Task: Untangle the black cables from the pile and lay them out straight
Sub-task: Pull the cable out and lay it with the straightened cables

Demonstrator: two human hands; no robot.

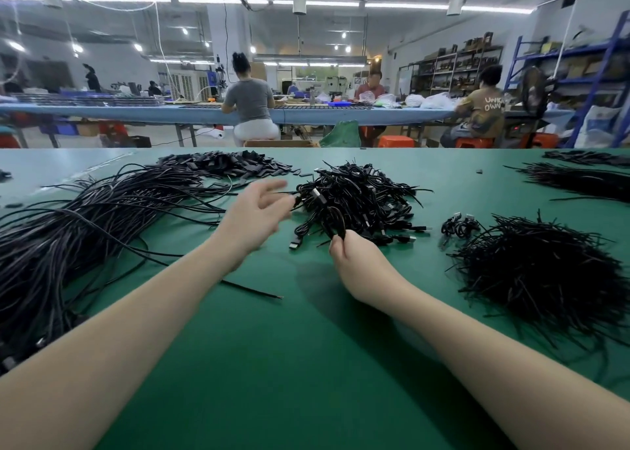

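Observation:
A tangled pile of coiled black cables [361, 197] with plugs lies on the green table [272, 364], just beyond my hands. My right hand [358, 262] pinches a black cable [332, 221] at the pile's near edge; the cable loops up from my fingertips into the pile. My left hand [254, 216] hovers blurred at the pile's left side, fingers spread and loose, its fingertips at the pile's edge. A long sweep of straightened black cables [85, 224] lies to the left.
A heap of thin black ties [538, 269] sits at the right, with two small coiled cables [458, 226] beside it. More black bundles [579, 180] lie far right, small black pieces [225, 165] at the back. One loose cable [252, 289] lies under my left forearm. People work at a far bench.

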